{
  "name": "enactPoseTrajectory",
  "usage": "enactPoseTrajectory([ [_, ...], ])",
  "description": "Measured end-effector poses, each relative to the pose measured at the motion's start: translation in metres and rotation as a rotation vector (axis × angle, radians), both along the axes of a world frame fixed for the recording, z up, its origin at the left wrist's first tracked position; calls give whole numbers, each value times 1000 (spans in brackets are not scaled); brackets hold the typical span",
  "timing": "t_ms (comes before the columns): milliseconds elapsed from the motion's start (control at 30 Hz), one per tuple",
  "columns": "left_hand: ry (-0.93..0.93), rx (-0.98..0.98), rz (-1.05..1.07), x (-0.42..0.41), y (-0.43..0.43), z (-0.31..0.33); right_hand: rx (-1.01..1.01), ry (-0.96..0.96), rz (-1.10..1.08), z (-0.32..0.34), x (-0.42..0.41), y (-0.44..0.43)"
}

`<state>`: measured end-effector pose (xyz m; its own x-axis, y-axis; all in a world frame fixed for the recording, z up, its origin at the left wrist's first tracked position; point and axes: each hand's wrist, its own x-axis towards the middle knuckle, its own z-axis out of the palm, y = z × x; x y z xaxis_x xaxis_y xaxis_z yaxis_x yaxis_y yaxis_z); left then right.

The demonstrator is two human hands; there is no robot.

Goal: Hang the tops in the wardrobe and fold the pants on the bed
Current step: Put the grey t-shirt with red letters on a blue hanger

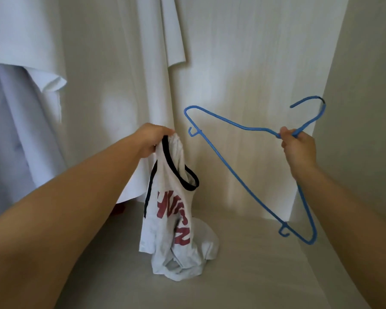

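Observation:
My left hand grips the gathered top of a white tank top with black trim and red lettering. The top hangs down and its lower end bunches on the wardrobe floor. To the right, my right hand holds a blue plastic hanger by the neck just under its hook. The hanger is tilted, one shoulder pointing up-left toward the top, the other down-right. Hanger and top do not touch.
White garments hang at the left and a white one in the middle, in front of the wardrobe's pale back panel. The wardrobe's right side wall stands close beside the hanger's hook.

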<state>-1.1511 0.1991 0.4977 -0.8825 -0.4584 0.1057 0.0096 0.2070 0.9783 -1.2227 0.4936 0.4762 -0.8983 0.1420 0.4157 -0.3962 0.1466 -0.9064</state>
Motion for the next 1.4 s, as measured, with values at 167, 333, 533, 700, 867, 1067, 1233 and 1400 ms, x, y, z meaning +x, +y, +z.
enactPoseTrajectory([
  [167,-38,-495,163,4,-1,10,144,50,50,-19,0,-6],
  [333,7,-607,221,10,-7,7,150,81,122,-20,-2,-22],
  [533,68,-683,123,14,-1,2,232,189,148,-11,-10,-41],
  [700,176,-744,7,13,26,3,359,260,211,-11,-5,-76],
  [867,219,-732,-59,13,48,8,335,217,327,-32,7,-111],
  [1067,-23,-838,-230,24,32,-9,82,66,348,-47,6,-114],
  [1233,-166,-1183,-214,29,21,-17,66,45,381,-51,4,-114],
  [1400,-47,-1119,-209,25,31,-29,107,133,426,-44,11,-126],
])
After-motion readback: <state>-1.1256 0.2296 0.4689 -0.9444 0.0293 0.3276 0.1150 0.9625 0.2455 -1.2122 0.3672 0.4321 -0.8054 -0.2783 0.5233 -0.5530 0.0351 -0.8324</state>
